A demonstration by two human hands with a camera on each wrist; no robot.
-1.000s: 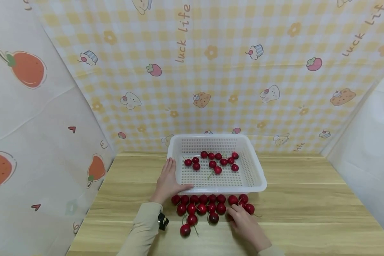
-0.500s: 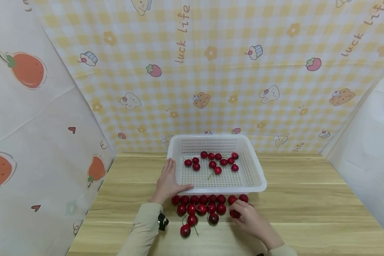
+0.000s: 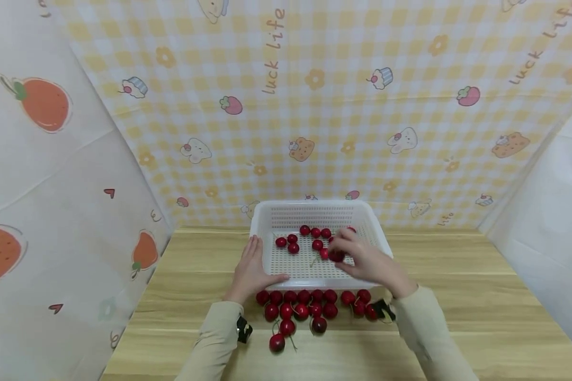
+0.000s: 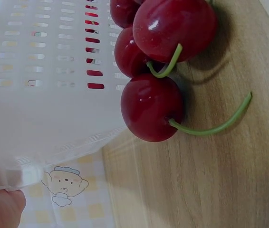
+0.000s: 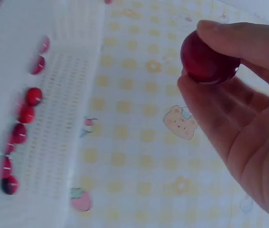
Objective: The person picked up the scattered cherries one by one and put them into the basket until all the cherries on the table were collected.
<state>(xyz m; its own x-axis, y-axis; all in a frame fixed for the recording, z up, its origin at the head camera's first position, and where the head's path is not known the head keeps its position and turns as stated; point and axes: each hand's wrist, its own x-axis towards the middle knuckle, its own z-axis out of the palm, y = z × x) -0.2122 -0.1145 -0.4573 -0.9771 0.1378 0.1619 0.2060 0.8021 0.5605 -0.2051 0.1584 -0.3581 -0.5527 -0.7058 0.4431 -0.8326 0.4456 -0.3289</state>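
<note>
My right hand [image 3: 369,260] is over the white plastic basket [image 3: 314,283] and pinches a dark red cherry [image 3: 336,256]. In the right wrist view the cherry [image 5: 208,59] sits between thumb and fingers of that hand [image 5: 253,99]. My left hand [image 3: 250,272] rests on the basket's front left corner, fingers along the left side and thumb straight along the front rim. Only a bit of the left hand [image 4: 1,206] shows in the left wrist view, at the basket's rim. Several cherries [image 3: 293,248] lie inside the basket, some hidden by the right hand.
On the wooden table [image 3: 457,296], rows of cherries [image 3: 301,311] lie close along the basket's front, some with green stems. One cherry [image 3: 277,343] lies nearest the front. A patterned cloth [image 3: 314,116] stands behind the basket.
My right hand has taken a cherry from the right part of the rows and has moved up and forward over the basket with it. The left hand stays on the basket.
</note>
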